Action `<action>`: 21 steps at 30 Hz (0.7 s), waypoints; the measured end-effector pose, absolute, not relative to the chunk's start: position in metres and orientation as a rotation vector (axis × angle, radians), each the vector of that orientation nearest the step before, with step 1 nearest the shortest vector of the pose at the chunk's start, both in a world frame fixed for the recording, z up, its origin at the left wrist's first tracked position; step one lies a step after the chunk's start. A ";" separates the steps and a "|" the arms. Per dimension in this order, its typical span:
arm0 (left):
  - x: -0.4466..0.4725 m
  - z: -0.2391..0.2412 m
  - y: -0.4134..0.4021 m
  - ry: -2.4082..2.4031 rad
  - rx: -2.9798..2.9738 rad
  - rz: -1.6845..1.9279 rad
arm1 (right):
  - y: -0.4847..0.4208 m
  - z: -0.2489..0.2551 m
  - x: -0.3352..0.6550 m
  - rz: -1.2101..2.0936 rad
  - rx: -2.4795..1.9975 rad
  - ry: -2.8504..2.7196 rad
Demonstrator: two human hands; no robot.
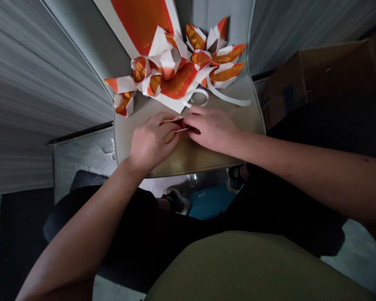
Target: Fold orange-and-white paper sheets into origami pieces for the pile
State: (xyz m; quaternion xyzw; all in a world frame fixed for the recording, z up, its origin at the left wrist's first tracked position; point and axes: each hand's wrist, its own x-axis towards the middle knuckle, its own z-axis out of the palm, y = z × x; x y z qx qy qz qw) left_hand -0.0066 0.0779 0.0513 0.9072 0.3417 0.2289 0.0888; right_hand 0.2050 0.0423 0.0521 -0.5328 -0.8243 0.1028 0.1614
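Note:
Between my two hands is a small piece of folded paper [177,123], white-edged with a dark inner side. My left hand [153,140] grips its left end, thumb below and fingers above. At its right end, the fingers of my right hand [210,127] are pinched on the same paper and partly hide it. Both hands are just over the front of the chair seat [175,161]. Beyond them lie several folded paper ingots [171,62], white with orange and gold, heaped on flat orange-and-white paper sheets [178,85].
Two white paper strips [230,99] curl beside the heap on the right. A larger orange sheet [144,25] leans against the chair back. To the right stands a cardboard box [332,75]; grey curtains [19,104] hang on the left. Something blue [211,200] is on the floor below.

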 end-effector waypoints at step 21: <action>-0.008 0.053 0.082 1.016 2.370 0.901 | 0.045 0.053 0.205 0.395 -1.488 -2.119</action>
